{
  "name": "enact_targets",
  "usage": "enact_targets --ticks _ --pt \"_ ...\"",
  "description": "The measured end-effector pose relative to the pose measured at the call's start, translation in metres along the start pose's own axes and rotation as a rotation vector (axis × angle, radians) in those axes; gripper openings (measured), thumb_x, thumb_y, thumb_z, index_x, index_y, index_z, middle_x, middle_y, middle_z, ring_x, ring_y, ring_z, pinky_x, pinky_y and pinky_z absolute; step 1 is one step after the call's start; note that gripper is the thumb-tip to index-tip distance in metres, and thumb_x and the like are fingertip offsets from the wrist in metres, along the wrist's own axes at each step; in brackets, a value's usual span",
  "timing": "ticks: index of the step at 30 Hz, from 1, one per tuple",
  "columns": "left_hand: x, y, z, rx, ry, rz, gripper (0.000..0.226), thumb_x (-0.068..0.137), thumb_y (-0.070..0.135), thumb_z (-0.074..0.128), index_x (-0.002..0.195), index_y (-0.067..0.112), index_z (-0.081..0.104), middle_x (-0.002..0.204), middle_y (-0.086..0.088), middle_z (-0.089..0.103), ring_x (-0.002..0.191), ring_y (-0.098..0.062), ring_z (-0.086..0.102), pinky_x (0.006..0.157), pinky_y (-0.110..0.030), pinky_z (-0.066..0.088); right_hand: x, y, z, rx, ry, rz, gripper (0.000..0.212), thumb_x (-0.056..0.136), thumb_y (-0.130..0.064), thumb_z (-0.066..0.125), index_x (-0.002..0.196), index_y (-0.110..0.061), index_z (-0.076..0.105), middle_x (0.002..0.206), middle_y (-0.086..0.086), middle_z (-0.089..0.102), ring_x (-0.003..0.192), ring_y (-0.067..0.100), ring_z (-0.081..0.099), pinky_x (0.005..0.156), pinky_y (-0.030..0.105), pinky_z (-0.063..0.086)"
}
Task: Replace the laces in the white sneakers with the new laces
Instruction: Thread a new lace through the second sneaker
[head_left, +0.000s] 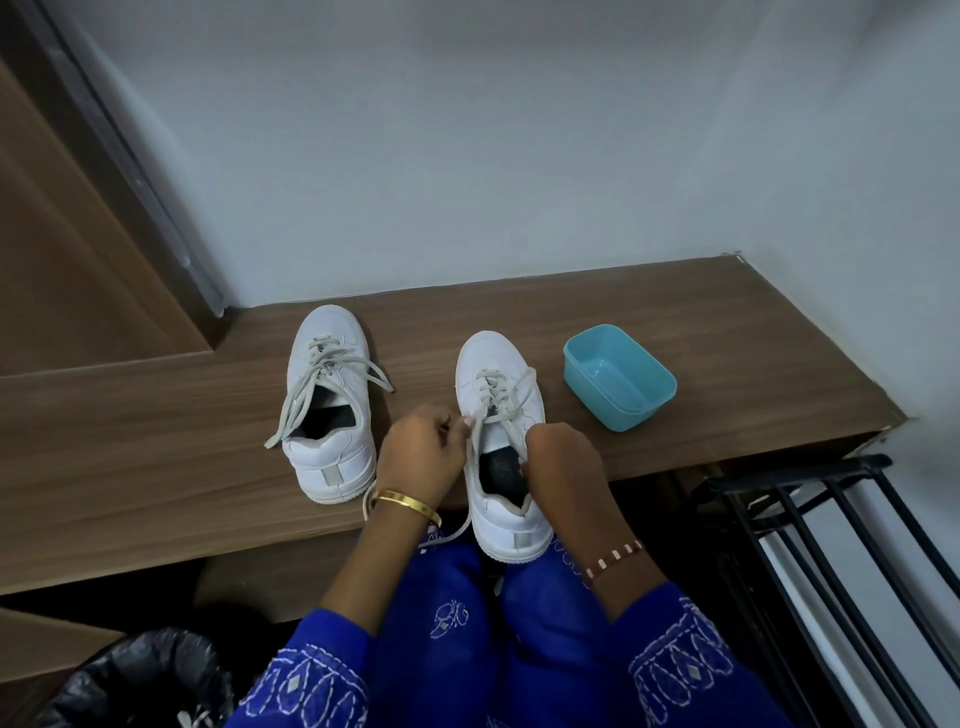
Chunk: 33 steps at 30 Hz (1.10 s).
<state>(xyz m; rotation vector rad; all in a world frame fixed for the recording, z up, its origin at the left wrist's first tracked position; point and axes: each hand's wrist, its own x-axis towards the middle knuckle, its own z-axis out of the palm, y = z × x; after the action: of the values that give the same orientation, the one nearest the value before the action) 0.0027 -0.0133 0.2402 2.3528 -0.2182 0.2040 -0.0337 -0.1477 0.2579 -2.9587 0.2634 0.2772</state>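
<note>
**Risk: shoe tipping off bench edge**

L hand pinched the grey lace of the near sneaker. R hand curled at the collar, hold unclear. Heel overhung the bench below both grips; a hard tug w/o bracing could've dumped it. 2nd sneaker sat left, laced.

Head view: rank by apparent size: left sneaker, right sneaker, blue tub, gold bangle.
1-2. Right sneaker and left sneaker: look alike; the right one is nearer the camera, so unranked.
3. Blue tub.
4. Gold bangle.
</note>
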Motion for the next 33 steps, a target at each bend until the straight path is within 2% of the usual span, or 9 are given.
enact_targets --ticks 2,6,8,11,15,20,22,28,33 --pt "0.003 -0.005 0.0 -0.297 0.047 -0.127 0.036 0.09 0.022 0.054 0.056 0.01 0.049 0.054 -0.003 0.053 0.054 -0.013 0.046 0.054 -0.024 0.037 -0.001 0.0 0.0 0.006 -0.002 0.002 0.019 0.096 -0.015 0.047 0.11 -0.007 0.056 0.113 0.009 0.06 0.105 0.023 0.058 0.081 0.028 0.044" --pt "0.013 -0.006 -0.022 -1.409 0.233 -0.715 0.033 0.096 0.015 0.034 0.065 0.012 0.042 0.062 -0.009 0.066 0.056 -0.021 0.064 0.058 -0.03 0.056 -0.002 0.001 -0.002 0.028 0.002 0.013 0.02 0.095 -0.014 0.048 0.111 -0.006 0.057 0.111 0.01 0.061 0.103 0.024 0.059 0.078 0.028 0.045" --pt "0.016 -0.012 -0.033 -1.321 0.273 -0.807 0.03 0.095 0.018 0.037 0.066 0.014 0.042 0.049 -0.004 0.057 0.042 -0.016 0.053 0.038 -0.018 0.045 -0.002 0.0 -0.002 0.035 0.018 0.008 0.019 0.095 -0.014 0.048 0.11 -0.005 0.057 0.11 0.011 0.061 0.102 0.025 0.059 0.077 0.028 0.045" --pt "0.01 -0.015 -0.035 -0.81 0.126 -0.697 0.023 0.092 0.019 0.044 0.071 0.011 0.049 0.046 -0.004 0.052 0.029 -0.009 0.039 0.033 -0.012 0.028 -0.004 0.0 -0.002 0.029 0.027 -0.01 0.02 0.096 -0.013 0.046 0.111 -0.005 0.057 0.111 0.011 0.061 0.103 0.025 0.059 0.079 0.029 0.045" --pt "0.002 -0.014 -0.018 -0.333 -0.122 -0.343 0.02 0.09 0.031 0.055 0.077 0.017 0.058 0.066 -0.003 0.062 0.054 -0.015 0.053 0.053 -0.024 0.041 -0.004 -0.002 -0.003 0.021 0.019 -0.021 0.021 0.095 -0.012 0.047 0.113 -0.005 0.056 0.113 0.011 0.06 0.105 0.025 0.059 0.081 0.029 0.046" --pt "0.0 -0.008 0.003 -0.057 -0.212 -0.098 0.022 0.088 0.024 0.059 0.067 0.019 0.056 0.062 0.01 0.054 0.059 -0.006 0.049 0.058 -0.022 0.031 -0.005 -0.003 -0.003 0.019 0.02 -0.013 0.02 0.096 -0.013 0.046 0.111 -0.005 0.057 0.111 0.011 0.061 0.103 0.025 0.059 0.08 0.029 0.045" --pt "0.001 -0.011 0.005 -0.151 -0.145 -0.149 0.028 0.088 0.015 0.057 0.061 0.017 0.053 0.061 0.005 0.054 0.058 -0.008 0.048 0.06 -0.023 0.032 -0.004 -0.002 -0.004 0.021 -0.002 -0.002 0.021 0.096 -0.014 0.047 0.112 -0.005 0.057 0.113 0.011 0.061 0.104 0.025 0.059 0.08 0.029 0.045" --pt "0.013 -0.017 -0.018 -1.314 0.11 -0.658 0.034 0.091 0.004 0.031 0.059 0.01 0.037 0.056 -0.009 0.066 0.05 -0.015 0.064 0.054 -0.026 0.053 -0.006 -0.003 -0.004 0.029 -0.005 0.0 0.022 0.096 -0.012 0.046 0.114 -0.004 0.055 0.115 0.011 0.06 0.106 0.024 0.058 0.082 0.028 0.044" --pt "0.005 -0.015 -0.009 -1.181 0.037 -0.662 0.027 0.095 0.013 0.031 0.076 0.001 0.047 0.049 -0.008 0.064 0.032 -0.018 0.054 0.039 -0.019 0.047 -0.008 -0.002 -0.003 0.035 0.033 -0.003 0.021 0.096 -0.01 0.043 0.112 -0.005 0.056 0.114 0.01 0.06 0.104 0.023 0.058 0.076 0.025 0.042"
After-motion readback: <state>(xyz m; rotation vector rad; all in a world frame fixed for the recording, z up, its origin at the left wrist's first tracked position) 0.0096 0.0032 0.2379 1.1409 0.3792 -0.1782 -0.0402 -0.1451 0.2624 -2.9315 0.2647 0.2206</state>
